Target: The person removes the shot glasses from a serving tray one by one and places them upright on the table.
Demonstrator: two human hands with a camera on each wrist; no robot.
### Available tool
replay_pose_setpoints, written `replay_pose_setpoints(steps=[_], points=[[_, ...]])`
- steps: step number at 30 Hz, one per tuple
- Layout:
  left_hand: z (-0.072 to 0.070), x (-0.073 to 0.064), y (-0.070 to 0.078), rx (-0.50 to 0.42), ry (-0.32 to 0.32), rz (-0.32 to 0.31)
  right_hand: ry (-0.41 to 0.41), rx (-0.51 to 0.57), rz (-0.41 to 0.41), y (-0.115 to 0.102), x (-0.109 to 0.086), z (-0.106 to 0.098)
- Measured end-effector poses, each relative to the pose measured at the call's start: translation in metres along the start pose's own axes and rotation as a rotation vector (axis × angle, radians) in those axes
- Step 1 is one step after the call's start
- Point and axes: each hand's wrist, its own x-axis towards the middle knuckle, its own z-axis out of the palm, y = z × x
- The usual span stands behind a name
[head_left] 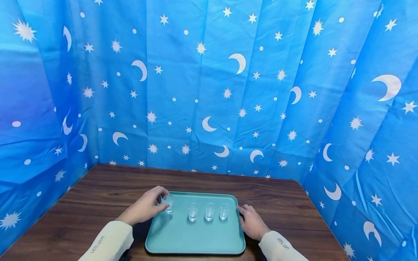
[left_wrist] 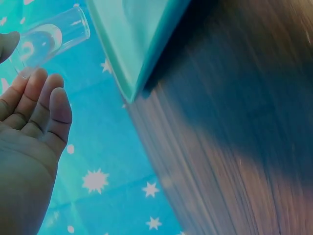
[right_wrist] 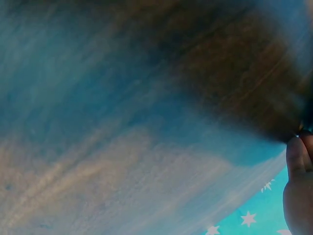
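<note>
Glass (head_left: 169, 205): pinched between thumb and fingers of the left hand (head_left: 146, 206).
Tray (head_left: 196, 239): extends rightward from beside the left hand.
Three other glasses (head_left: 209, 213): upright on it in a row, right of the left hand.
Right hand (head_left: 253, 222): at the tray's right edge; cannot tell whether it grips.
Risk: a weak pinch could drop the glass; a right-hand tug could topple the row.

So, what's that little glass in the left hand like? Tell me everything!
It's a small, clear glass with straight, smooth-looking sides and a round, open rim. You can see right through it, and it could be real glass or hard plastic. The thumb and fingers of the left hand hold it about upright at the tray's far left corner. I can't tell whether its bottom touches the tray.
</note>
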Motion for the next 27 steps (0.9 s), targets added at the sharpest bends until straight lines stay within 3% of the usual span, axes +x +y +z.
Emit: replay_pose_setpoints(steps=[14,27], points=[[-0.033,-0.022,-0.026,0.058,0.082,-0.011,0.016,-0.01,0.001,-0.003,-0.002,-0.002],[-0.047,-0.034,-0.051,0.119,0.074,-0.087,-0.003,0.019,0.028,-0.001,-0.001,-0.001]])
